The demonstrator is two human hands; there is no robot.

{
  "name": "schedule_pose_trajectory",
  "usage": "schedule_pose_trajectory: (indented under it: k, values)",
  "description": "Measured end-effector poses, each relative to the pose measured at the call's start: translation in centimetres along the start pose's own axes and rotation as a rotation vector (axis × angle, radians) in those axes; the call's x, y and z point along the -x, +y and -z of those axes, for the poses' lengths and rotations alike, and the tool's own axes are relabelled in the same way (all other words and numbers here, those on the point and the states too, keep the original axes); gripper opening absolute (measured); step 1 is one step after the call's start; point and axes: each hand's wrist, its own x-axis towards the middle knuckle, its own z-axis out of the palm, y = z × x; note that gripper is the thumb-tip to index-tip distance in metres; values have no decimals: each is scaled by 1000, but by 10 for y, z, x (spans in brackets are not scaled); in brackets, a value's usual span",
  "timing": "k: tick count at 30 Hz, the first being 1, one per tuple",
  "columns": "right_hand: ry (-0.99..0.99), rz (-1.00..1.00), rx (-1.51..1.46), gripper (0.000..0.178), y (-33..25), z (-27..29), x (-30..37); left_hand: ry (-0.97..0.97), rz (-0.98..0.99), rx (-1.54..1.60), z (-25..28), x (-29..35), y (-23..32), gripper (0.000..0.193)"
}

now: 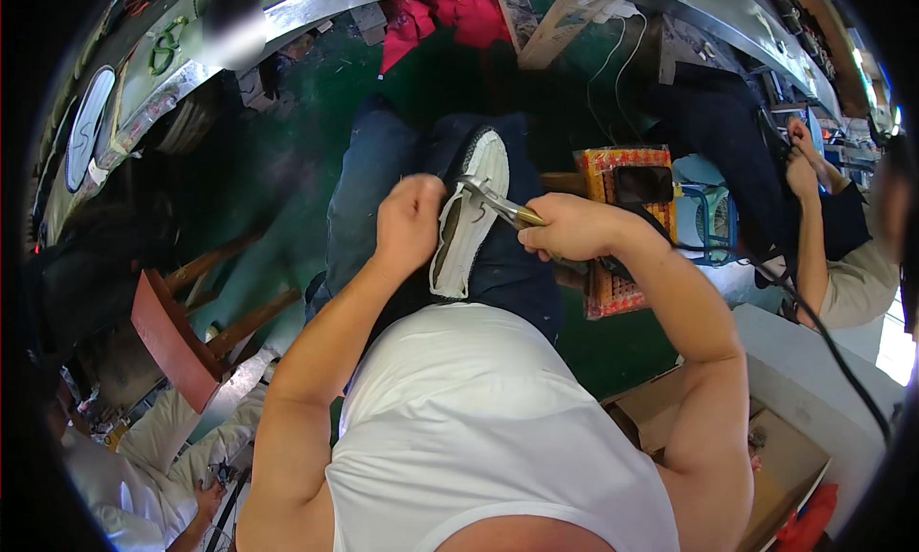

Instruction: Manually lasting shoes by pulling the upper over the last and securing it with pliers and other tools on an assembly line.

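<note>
At your far left, a pale oval piece (91, 129) lies on a bench, with a coiled green item (167, 46) near it. Below them a reddish-brown stool (175, 339) stands tilted in the view, and at the lower left corner sits a person in light clothes (153, 456).

Your left hand (412, 219), blurred, is curled into a loose fist at the left edge of the shoe; you cannot tell from here whether it grips anything. The shoe (465, 250) lies lengthwise on your lap, toe pointing away from you, its off-white underside up. Over its middle is the curved metal head of a tool (493, 200). Your right hand (567, 225) is wrapped firmly around the tool's handle, just right of the shoe. Your two hands are apart.

Past your right hand, a dark phone (642, 184) rests on a red-and-yellow pad (597, 171), beside a blue stool (720, 225). Lower down is a cardboard box (790, 471). At far right, a co-worker's bare hands (806, 159) are close together.
</note>
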Motion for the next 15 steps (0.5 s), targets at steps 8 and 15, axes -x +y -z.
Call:
schedule_pose_trajectory:
  k: [8,15]
  values:
    - [362,206,129,27,22,-47,-35,-358,654,1444,-9,-11,-22,52]
    - [528,162,-398,31,35,-119,-66,-333,689,1191,-17,-26,-21,58]
